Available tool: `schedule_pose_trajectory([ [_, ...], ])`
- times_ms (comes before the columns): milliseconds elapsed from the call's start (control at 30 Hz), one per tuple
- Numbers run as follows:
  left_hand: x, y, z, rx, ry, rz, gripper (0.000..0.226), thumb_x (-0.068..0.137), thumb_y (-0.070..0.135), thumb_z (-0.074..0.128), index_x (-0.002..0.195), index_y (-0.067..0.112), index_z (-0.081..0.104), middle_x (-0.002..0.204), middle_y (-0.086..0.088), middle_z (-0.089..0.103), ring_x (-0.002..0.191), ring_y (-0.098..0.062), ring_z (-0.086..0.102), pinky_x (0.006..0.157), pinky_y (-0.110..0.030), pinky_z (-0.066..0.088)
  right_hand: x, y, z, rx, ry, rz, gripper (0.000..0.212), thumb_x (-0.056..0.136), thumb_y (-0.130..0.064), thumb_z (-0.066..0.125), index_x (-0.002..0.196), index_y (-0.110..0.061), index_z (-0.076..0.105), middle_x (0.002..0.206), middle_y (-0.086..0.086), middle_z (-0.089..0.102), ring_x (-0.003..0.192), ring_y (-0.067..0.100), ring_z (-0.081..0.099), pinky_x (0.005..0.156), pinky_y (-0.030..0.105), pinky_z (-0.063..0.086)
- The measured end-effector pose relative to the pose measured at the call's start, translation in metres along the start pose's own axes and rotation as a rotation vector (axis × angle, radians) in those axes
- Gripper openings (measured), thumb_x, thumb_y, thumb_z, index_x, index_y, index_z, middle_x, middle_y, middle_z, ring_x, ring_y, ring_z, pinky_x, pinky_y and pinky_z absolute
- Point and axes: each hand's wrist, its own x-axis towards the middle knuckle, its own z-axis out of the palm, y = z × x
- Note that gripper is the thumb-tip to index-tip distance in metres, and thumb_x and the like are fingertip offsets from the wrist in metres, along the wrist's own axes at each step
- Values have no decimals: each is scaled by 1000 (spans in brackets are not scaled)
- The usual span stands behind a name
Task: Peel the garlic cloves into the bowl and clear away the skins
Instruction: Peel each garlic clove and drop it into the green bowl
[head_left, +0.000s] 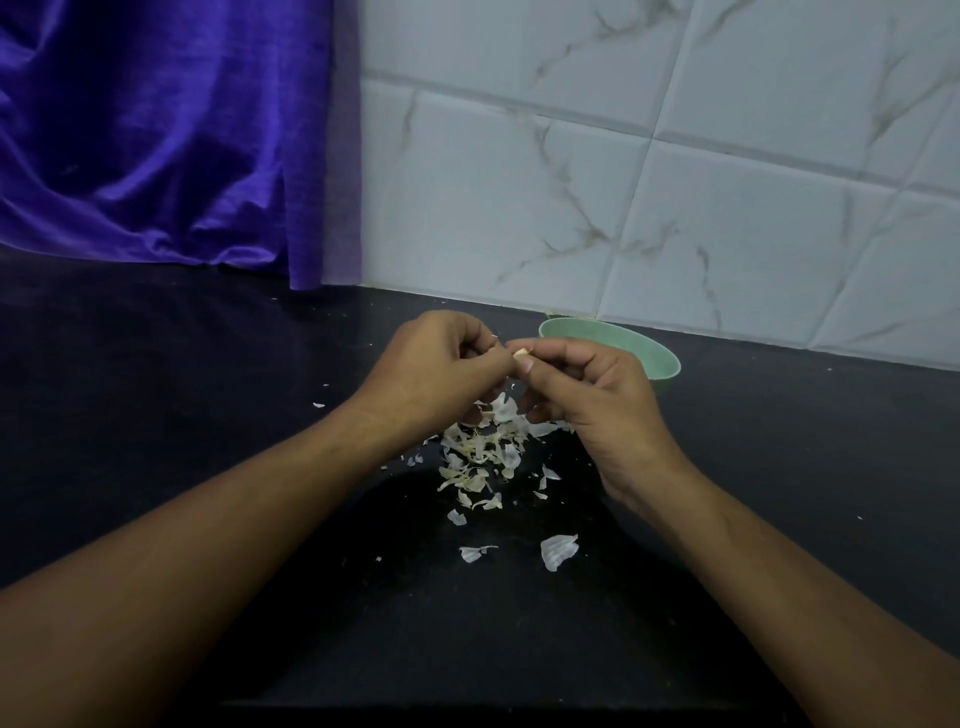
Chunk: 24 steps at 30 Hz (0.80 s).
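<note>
Black stone worktop (156, 389), white marbled tiles (675, 208) behind. My left hand (431, 364) & right hand (587, 395) both pinch one small pale garlic clove (521, 353) over the papery white skin pile (483, 452), so scraps fall together; round green bowl (667, 370) sits just behind, w/in easy reach.

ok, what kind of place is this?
Probably a home kitchen: a dark countertop meets a marble-look tiled wall, and the left hand and right hand pinch a garlic clove over a heap of skins, next to a green bowl.
</note>
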Motion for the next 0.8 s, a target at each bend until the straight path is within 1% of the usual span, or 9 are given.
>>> schedule_pose_trajectory([
  [67,0,0,-2,90,5,18,17,92,23,67,80,14,72,69,-3,72,63,-19,73,67,-45,65,0,-2,-1,67,3,34,17,94,-9,72,109,-9,79,92,7,74,72,14,62,65,28,56],
  [167,2,-2,-6,239,27,28,16,90,24,62,79,18,70,71,-1,73,69,-19,72,73,-46,63,1,-5,-1,166,-26,93,21,92,-14,72,111,-7,78,96,10,67,74,15,59,63,27,55],
  [267,4,-5,-9,315,61,33,18,89,27,59,74,21,67,70,4,70,70,-17,68,72,-43,60,2,-6,-3,190,-23,121,22,92,-15,71,112,-6,76,99,10,71,74,15,62,65,27,56],
  [367,5,-7,-9,365,95,42,18,86,31,63,72,22,65,67,7,67,70,-14,63,67,-35,52,2,-8,-4,199,-9,132,17,96,-11,67,110,-7,75,100,9,74,73,15,64,66,27,57],
  [467,5,-9,-10,400,95,48,13,83,30,69,72,24,65,68,9,66,71,-11,62,67,-32,50,3,-9,-6,211,12,140,16,96,-9,67,111,-6,73,98,9,75,70,14,64,65,26,58],
  [533,5,-8,-10,392,74,74,7,83,24,71,78,26,66,73,9,68,73,-9,64,70,-33,54,3,-9,-6,209,20,143,17,96,-8,66,112,-4,72,98,10,76,69,15,64,64,27,58],
  [600,4,-5,-11,315,32,117,14,85,14,69,87,28,70,79,7,70,73,-10,67,69,-32,57,3,-8,-5,187,19,149,18,96,-7,66,113,-4,71,98,12,77,68,15,65,64,27,58],
  [667,3,-3,-10,236,4,148,19,88,10,65,90,27,74,77,6,73,68,-8,68,64,-29,56,2,-8,-4,170,20,163,16,96,-9,68,111,-5,72,96,11,77,67,15,66,63,27,58],
  [800,2,0,-10,165,-10,184,10,94,22,70,90,27,78,73,9,74,62,-2,65,61,-25,57,3,-9,-4,176,35,169,16,94,-11,70,109,-5,73,93,9,75,65,13,65,63,27,58],
])
